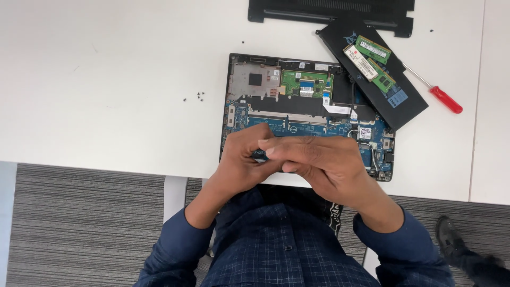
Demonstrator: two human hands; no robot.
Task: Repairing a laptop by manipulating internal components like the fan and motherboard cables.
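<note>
Both hands, left hand (241, 157) and right hand (324, 162), close their grip together on a small dark part (259, 155) above the opened laptop (276, 106) on the white worktop (106, 79).

surface: white table (106, 79), matte, evenly lit, a seam to a second white tabletop (496, 95) at the right edge | floor: grey carpet (79, 223) with fine horizontal stripes | light: soft, diffuse, with only faint shadows | support: pale table leg (175, 194) under the front edge
</note>
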